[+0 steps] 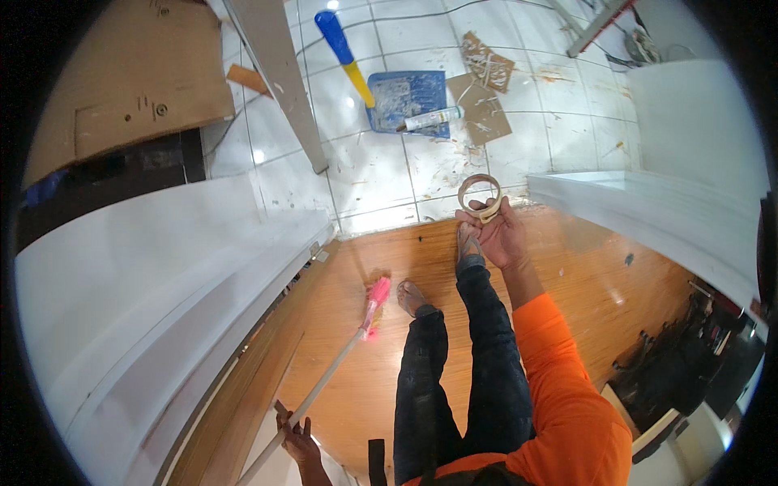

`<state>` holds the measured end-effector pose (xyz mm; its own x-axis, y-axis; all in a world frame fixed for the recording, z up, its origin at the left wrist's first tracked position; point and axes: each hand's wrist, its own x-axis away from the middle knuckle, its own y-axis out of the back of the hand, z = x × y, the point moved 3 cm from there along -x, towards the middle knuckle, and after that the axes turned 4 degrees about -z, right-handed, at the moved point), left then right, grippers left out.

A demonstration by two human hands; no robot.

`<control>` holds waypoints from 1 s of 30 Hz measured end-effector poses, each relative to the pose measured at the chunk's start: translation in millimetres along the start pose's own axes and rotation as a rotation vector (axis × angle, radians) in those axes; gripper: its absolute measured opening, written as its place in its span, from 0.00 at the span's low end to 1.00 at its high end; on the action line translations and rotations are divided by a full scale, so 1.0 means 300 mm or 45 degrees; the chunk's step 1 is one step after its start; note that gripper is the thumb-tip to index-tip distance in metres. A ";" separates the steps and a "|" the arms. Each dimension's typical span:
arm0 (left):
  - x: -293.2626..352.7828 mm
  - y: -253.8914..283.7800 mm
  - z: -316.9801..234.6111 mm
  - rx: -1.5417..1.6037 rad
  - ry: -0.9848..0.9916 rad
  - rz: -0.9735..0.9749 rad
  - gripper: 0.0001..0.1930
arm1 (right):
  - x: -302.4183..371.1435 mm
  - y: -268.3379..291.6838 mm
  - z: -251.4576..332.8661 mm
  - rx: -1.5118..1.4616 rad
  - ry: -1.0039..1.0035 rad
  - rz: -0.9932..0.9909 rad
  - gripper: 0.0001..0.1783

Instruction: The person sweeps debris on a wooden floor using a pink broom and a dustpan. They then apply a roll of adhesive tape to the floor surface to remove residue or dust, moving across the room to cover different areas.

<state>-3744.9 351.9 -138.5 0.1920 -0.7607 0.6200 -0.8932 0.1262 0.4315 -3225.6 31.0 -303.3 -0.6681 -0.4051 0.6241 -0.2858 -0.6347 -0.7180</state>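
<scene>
My right hand [504,239], reached out in an orange sleeve, holds a roll of tan tape [495,212] over the doorway line where wood floor meets tile. The ring stands tilted, gripped at its near edge by my fingers. Low on the left, my left hand [298,444] is closed round the pale handle of a broom [336,364]. The broom slants up to a pink bristled head [377,298] by the wood floor near my left foot.
A blue dustpan [405,87] with a blue and yellow handle lies on littered white tiles, a sealant tube [433,119] across it. Cardboard scraps [486,113] lie beside it. White door frames [583,194] flank the opening; ladder legs [284,89] stand left.
</scene>
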 end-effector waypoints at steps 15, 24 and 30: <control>0.065 0.095 0.119 -0.349 0.168 0.173 0.37 | 0.762 -0.050 0.103 -0.470 0.238 0.189 0.23; 0.463 -0.028 0.420 -1.526 -0.888 1.545 0.28 | 1.406 0.347 -0.030 -0.679 0.522 -0.229 0.25; 0.706 -0.004 0.550 -1.894 -1.113 1.920 0.22 | 1.948 0.652 -0.182 -0.929 0.716 -0.005 0.24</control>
<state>-3770.3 85.6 -116.0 -0.6295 0.3534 0.6920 0.7254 0.5865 0.3604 -3709.3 -294.1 -95.9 -0.8471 0.0969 0.5225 -0.5238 0.0141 -0.8517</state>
